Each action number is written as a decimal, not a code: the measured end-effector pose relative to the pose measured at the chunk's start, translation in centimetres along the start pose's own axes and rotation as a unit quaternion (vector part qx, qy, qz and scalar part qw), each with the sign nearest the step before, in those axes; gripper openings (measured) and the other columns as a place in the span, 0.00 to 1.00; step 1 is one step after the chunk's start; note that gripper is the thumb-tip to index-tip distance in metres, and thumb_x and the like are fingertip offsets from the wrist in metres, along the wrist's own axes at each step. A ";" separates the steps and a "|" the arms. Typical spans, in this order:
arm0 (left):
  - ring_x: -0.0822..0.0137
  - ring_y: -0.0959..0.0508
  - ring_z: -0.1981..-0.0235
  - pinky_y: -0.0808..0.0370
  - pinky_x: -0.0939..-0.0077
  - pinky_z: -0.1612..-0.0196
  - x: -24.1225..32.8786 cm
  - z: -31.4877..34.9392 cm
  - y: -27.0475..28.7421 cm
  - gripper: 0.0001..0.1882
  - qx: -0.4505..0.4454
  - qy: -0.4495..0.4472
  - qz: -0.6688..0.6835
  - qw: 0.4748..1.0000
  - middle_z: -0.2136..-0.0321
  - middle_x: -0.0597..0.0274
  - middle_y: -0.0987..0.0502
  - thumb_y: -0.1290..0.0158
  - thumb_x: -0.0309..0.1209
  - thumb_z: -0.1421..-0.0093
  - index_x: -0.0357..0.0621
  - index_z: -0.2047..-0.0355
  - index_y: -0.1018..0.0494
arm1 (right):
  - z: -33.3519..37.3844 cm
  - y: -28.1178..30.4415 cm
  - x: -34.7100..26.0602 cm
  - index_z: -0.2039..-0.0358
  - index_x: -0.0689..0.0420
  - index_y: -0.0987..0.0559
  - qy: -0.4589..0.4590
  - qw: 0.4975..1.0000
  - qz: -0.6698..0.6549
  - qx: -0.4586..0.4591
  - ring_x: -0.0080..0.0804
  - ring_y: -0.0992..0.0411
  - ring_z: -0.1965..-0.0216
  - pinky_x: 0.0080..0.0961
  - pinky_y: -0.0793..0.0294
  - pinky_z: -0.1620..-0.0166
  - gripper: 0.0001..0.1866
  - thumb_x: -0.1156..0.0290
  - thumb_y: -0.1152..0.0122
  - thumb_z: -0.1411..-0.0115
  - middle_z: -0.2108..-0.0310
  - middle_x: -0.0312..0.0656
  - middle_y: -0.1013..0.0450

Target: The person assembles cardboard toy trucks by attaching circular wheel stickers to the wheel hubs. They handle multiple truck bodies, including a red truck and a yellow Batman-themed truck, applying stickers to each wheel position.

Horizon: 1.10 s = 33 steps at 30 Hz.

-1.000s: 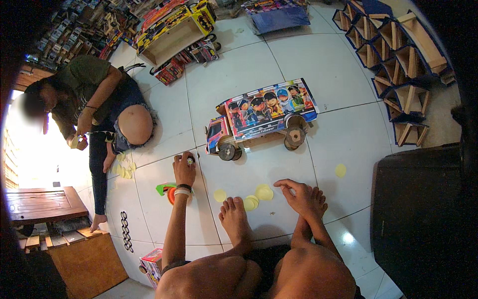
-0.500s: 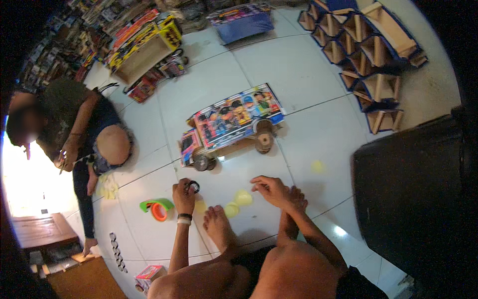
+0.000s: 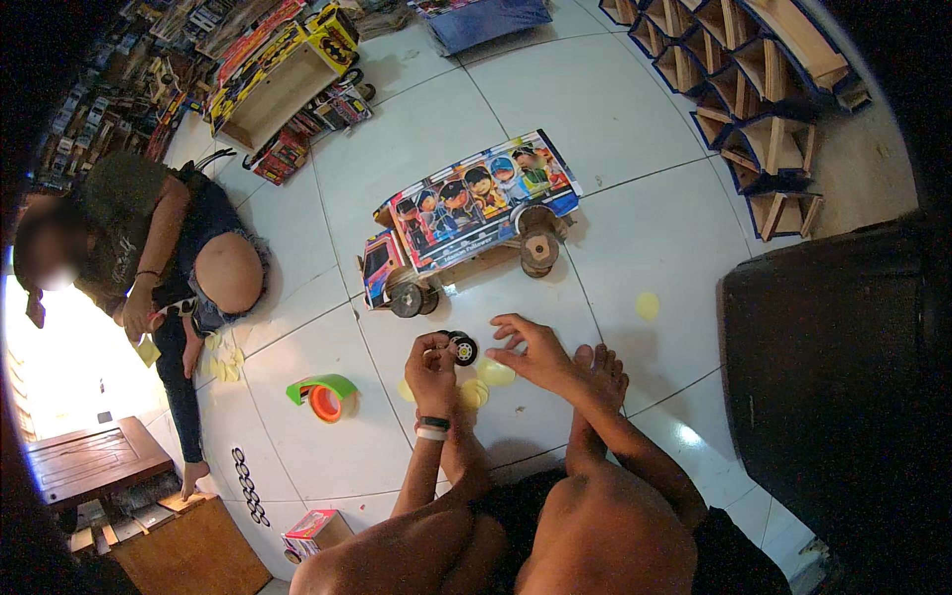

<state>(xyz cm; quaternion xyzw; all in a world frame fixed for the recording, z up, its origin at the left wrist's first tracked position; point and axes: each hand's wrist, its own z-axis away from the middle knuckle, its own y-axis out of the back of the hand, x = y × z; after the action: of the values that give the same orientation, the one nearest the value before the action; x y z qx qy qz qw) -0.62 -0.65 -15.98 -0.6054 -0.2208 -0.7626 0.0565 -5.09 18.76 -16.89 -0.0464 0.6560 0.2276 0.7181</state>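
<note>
My left hand point(image 3: 432, 377) is closed on a black disc with a pale wheel-hub pattern point(image 3: 463, 349), held above the floor. It seems to be more than one piece, partly hidden by my fingers. Close by on the right, my right hand point(image 3: 535, 354) is open and holds nothing, its fingers pointing toward the disc. Beyond both hands a toy truck point(image 3: 486, 208) with a colourful cartoon-printed side stands on the white tiles. Its rear wheel point(image 3: 538, 254) shows a bare wooden face; the front wheel point(image 3: 407, 298) looks dark. Pale yellow round papers point(image 3: 474, 395) lie below my hands.
A green tape dispenser with an orange core point(image 3: 323, 395) and a strip of black rings point(image 3: 250, 486) lie to the left. A co-worker point(image 3: 149, 248) sits at far left. At right are a black case point(image 3: 823, 387) and blue-edged wooden frames point(image 3: 764, 149).
My left hand has moved right with the black disc, closer to my right hand. The right hand has shifted slightly and its fingers are more spread. The whole view has tilted a little.
</note>
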 end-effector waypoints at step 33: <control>0.75 0.21 0.69 0.22 0.80 0.63 10.5 -0.4 -2.7 0.11 -0.160 0.068 0.148 0.974 0.68 0.63 0.18 0.38 0.28 0.38 0.33 0.59 0.21 | -0.1 3.2 -6.9 0.68 0.62 0.19 -0.014 0.984 -0.151 0.092 0.17 0.26 0.74 0.19 0.28 0.71 0.12 0.66 0.31 0.39 0.76 0.36 0.22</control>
<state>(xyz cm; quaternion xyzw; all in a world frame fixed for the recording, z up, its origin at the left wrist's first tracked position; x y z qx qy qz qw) -4.64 3.56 -6.86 -0.5796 0.0002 -0.8104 0.0857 -6.69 19.75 -9.50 -0.0752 0.6499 0.0556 0.7543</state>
